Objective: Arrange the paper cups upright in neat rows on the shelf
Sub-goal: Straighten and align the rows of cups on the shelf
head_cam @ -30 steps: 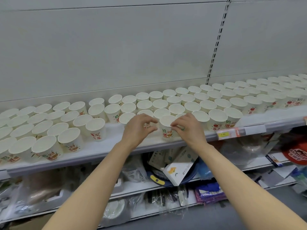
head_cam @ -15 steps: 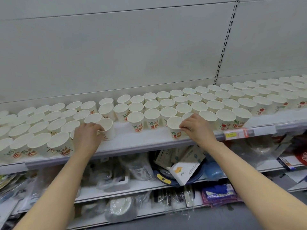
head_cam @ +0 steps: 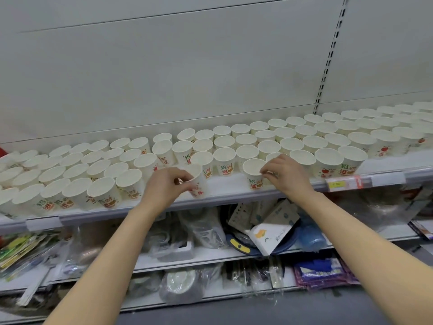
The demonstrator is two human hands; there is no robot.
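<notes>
Cup rows (head_cam: 290,146) crowd both held cups (head_cam: 199,184) — left (head_cam: 164,186), right (head_cam: 284,174) fingers pinching rims.

Even, cool indoor light; soft frame w/ wide-angle warp.

Light diffuse, from above/front: back panel (head_cam: 164,73) evenly lit grey-white, no hot spots. Paper cups (head_cam: 225,158) show only faint shadows inside rims and on shelf (head_cam: 225,187) btwn them. Lower shelves (head_cam: 210,256) dimmer, shaded by shelf above; plastic bags (head_cam: 201,228) there give small specular glints. Overall softness, compression smear; cup print legible near centre, mushy toward L/R edges. Price tag (head_cam: 337,184) blurred, unreadable. Strong barrel distortion: shelf edge bows, slotted upright (head_cam: 328,57) leans. Forearms at the bottom edge stretched, soft.
</notes>
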